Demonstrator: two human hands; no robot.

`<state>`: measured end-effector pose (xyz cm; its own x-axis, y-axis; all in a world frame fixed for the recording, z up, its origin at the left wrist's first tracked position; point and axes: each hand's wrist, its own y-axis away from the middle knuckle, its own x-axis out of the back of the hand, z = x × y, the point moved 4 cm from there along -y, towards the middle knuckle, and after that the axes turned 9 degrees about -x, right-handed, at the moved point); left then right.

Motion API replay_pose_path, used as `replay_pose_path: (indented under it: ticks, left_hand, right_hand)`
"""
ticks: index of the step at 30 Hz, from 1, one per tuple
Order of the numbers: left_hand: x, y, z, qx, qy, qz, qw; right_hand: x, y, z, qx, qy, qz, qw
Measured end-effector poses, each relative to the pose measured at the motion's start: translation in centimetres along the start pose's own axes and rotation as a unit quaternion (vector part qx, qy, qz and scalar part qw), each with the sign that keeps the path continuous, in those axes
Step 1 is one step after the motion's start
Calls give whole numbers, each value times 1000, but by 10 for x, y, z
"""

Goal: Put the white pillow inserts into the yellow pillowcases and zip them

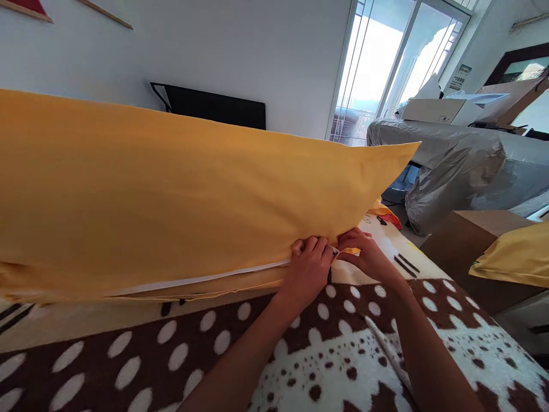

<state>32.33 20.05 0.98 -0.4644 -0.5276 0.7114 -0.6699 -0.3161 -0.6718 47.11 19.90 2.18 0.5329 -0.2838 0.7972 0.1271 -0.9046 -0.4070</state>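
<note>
A large yellow pillow cover (pixel 184 194) with something bulky inside stands on its edge across the view, its pointed corner at the right. Along its lower edge runs an opening with a white strip (pixel 206 280). My left hand (pixel 313 263) is closed on the fabric near the right end of this opening, fingers curled over the edge. Just to its right, my right hand (pixel 360 252) pinches the same edge near the corner. A small whitish bit shows between the two hands; I cannot make out what it is. The inside of the cover is hidden.
Underneath lies a brown and white patterned blanket (pixel 167 357) on a cream printed sheet (pixel 412 252). To the right are a cardboard box (pixel 467 246), another yellow cloth piece (pixel 518 254) and a plastic-wrapped bulky item (pixel 458 166). Behind is a black panel (pixel 218 106) by the wall.
</note>
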Motion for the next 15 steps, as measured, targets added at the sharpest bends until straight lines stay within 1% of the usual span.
replay_pose_path:
  ticks: [3, 7, 11, 15]
  left_hand:
    - [0, 1, -1, -1, 17, 30, 999]
    - [2, 3, -2, -12, 36, 69, 997]
    - [5, 1, -3, -21, 42, 62, 997]
    - [6, 1, -2, -11, 42, 58, 997]
  right_hand:
    - [1, 0, 0, 11, -12, -2, 1000]
    - [1, 0, 2, 5, -20, -1, 1000]
    - [-1, 0, 2, 5, -13, -3, 1000]
    - [-1, 0, 0, 10, -13, -2, 1000]
